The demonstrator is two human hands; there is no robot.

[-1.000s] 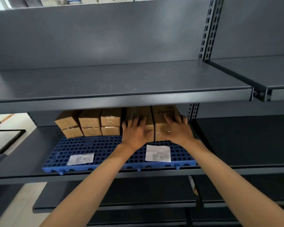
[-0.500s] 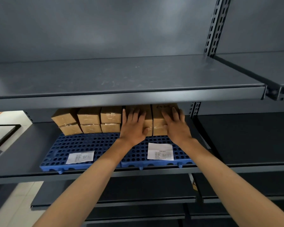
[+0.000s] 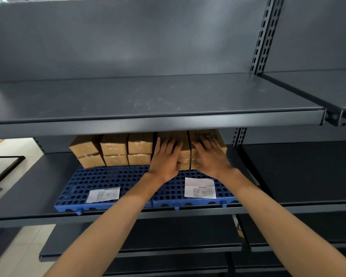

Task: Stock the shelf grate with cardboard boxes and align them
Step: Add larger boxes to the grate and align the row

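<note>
l hand (image 3: 165,158) & r hand (image 3: 211,156), flat, gripping nothing, are pushing two tall boxes (image 3: 186,148) further back on grate (image 3: 112,180), squaring w/ small boxes (image 3: 114,145).

Two bare arms show: the left arm (image 3: 108,226) in the lower middle of the frame and the right arm (image 3: 278,216) at the lower right. Both look long and thin. The left hand (image 3: 165,158) and right hand (image 3: 212,158) are bare too. The right hand looks blurry.
</note>
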